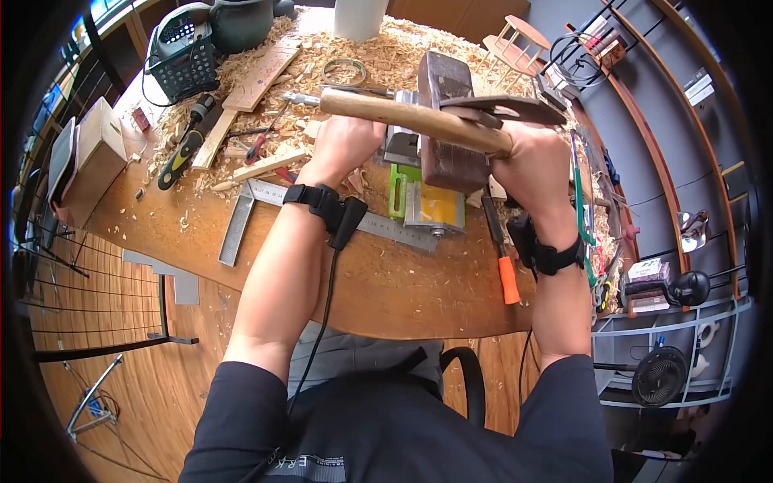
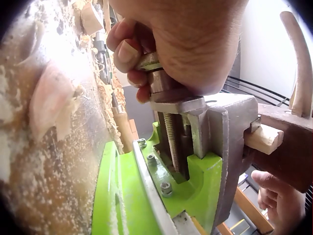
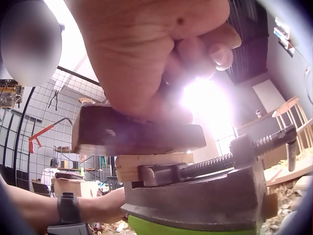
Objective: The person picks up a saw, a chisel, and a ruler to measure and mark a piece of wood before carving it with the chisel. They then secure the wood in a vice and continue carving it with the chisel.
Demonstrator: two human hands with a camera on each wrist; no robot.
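A dark wooden hand plane point(image 1: 445, 165) with a pale cross handle point(image 1: 403, 117) lies over the vise in the head view. My right hand point(image 1: 535, 165) grips the plane at its right side, by the handle's end. Beneath it a green-based vise point(image 1: 397, 191) sits on the bench. My left hand point(image 1: 346, 145) has its fingers curled round the vise's round screw knob point(image 2: 155, 81). The vise jaws hold a short light wood piece point(image 2: 264, 138), which the plane point(image 3: 137, 132) sits close over in the right wrist view.
Wood shavings point(image 1: 403, 44) cover the back of the bench. A metal square point(image 1: 237, 229) lies in front of my left arm. An orange-handled chisel point(image 1: 508, 278) lies near the front edge. A basket point(image 1: 185, 76) stands back left, a small wooden chair point(image 1: 515, 55) back right.
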